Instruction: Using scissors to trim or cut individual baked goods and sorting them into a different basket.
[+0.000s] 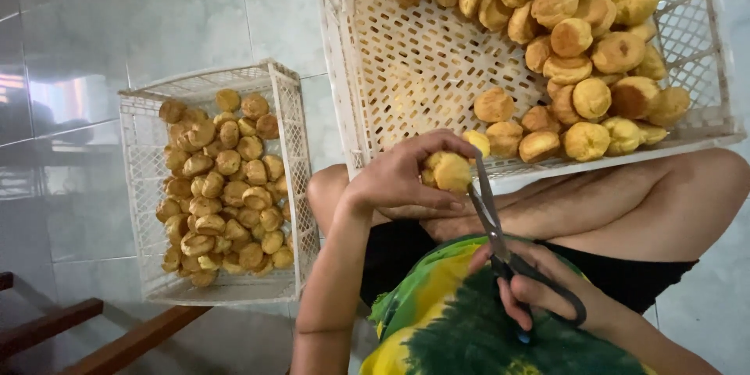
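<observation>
Here, in the head view, the person sits cross-legged on a pale tiled floor [156, 8], and both hands work in front of the lap. The left hand [406, 180] is curled around a small golden bun [449, 170], pinching it between thumb and fingertips so that it sits just above the knee, right beside the near rim of the large white crate [355, 70]. The right hand [547, 289] is closed through the black handles of a pair of scissors [492, 223], fingers wrapped inside the loops; the grey blades run up and to the left, and their tips meet the right side of the held bun, touching it or cutting into it, though I cannot tell how far the blades are parted. The large crate rests against the person's legs and holds a heap of round, whole buns [578, 39] piled toward its far right part, leaving its perforated bottom bare on the left. Well apart, to the left on the floor, a smaller white crate [293, 148] is filled with split buns [223, 187] lying close together. A dark wooden frame [101, 336] shows at the lower left corner.
</observation>
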